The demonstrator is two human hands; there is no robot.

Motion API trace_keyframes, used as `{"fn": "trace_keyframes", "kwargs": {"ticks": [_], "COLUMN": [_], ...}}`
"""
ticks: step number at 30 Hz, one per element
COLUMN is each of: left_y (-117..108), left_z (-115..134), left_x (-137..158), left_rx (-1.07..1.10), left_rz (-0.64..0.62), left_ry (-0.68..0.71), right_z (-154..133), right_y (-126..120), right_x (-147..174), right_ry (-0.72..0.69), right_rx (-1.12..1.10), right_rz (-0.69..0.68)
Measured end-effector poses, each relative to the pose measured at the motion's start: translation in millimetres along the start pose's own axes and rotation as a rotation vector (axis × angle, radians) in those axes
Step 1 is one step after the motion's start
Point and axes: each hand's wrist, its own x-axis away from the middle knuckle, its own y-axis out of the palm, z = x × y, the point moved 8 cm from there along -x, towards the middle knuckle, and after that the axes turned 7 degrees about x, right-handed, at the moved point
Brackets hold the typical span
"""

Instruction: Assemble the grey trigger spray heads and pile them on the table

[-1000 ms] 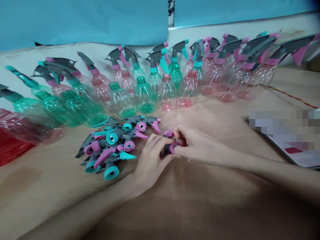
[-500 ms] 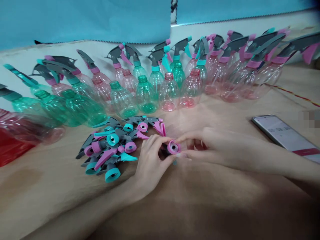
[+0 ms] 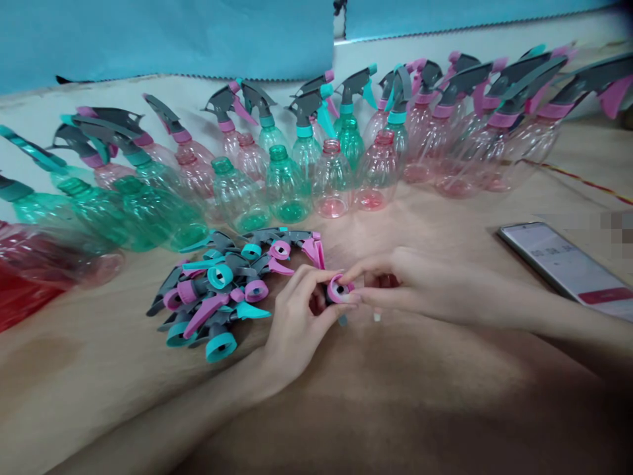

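A spray trigger head with a pink collar (image 3: 338, 290) is held low over the table, its open underside facing me. My left hand (image 3: 297, 307) grips it from the left, thumb and forefinger around the collar. From the right, my right hand (image 3: 395, 280) pinches at the collar's edge with thumb and forefinger; whether a small part sits between those fingertips cannot be made out. Most of the head's grey body is hidden behind my left fingers. Left of my hands lies a pile of loose grey, pink and teal trigger heads (image 3: 217, 310).
Behind stand uncapped bottles, including a green bottle (image 3: 288, 188) and a pink bottle (image 3: 378, 175), before rows of bottles with sprayers. A phone (image 3: 564, 260) lies at right, a red bag (image 3: 24, 300) at left. A small pale piece (image 3: 377, 316) rests below my right hand.
My right fingertips have shifted slightly against the pink collar, which is turned a little. A small pale piece now shows below my right hand. The whole view has moved slightly.
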Motion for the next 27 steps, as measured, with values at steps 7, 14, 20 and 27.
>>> {"fn": "trace_keyframes", "kwargs": {"ticks": [7,14,20,27], "left_y": [2.6,3.5,4.9,8.9], "left_z": [-8.1,-5.3,-2.1,0.0], "left_x": [-0.4,-0.1,-0.4,-0.4], "left_rx": [0.085,0.049,0.045,0.053], "left_rz": [-0.012,-0.038,-0.059,-0.111], "left_ry": [-0.068,-0.048,-0.062,-0.048], "right_z": [6.9,0.3,-0.8,0.4], "right_y": [2.0,1.8,3.6,4.9], "right_x": [-4.2,-6.9,-7.1,-6.0], "right_ry": [-0.003,-0.040,-0.043,-0.012], "right_rx": [-0.039,-0.049,-0.003,0.057], "right_rz": [-0.033,0.027,0.022,-0.009]}}
